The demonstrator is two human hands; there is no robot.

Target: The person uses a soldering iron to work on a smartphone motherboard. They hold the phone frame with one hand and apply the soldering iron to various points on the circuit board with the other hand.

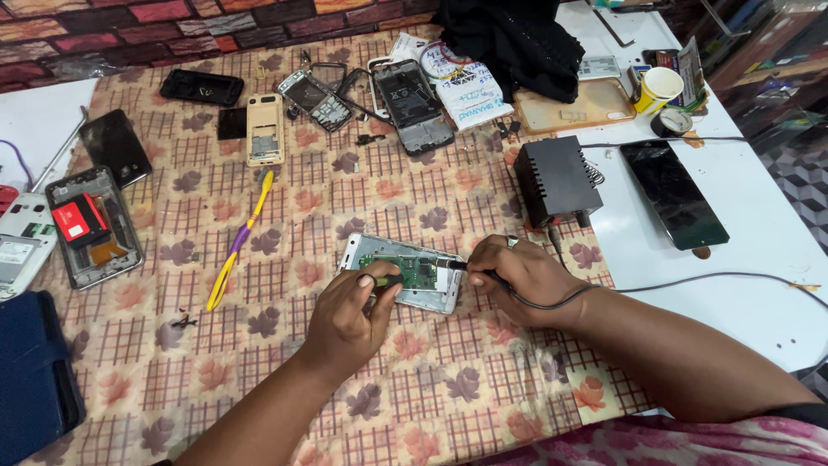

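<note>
An opened phone (402,272) with a silver frame and a bare green circuit board lies on the patterned tablecloth (285,345) in front of me. My left hand (349,319) rests on its near left side, fingers pinched on a small dark tool against the board. My right hand (517,276) holds a thin corded iron at the phone's right edge, its tip touching the board. The iron's black cable runs past my right wrist toward the black power box (556,179).
Several dismantled phones and covers lie along the far edge and at the left, one with a red battery (90,226). A yellow and purple tool (240,242) lies left of the phone. A black tablet (673,194), paper cup (660,89) and black cloth (517,39) sit at the right.
</note>
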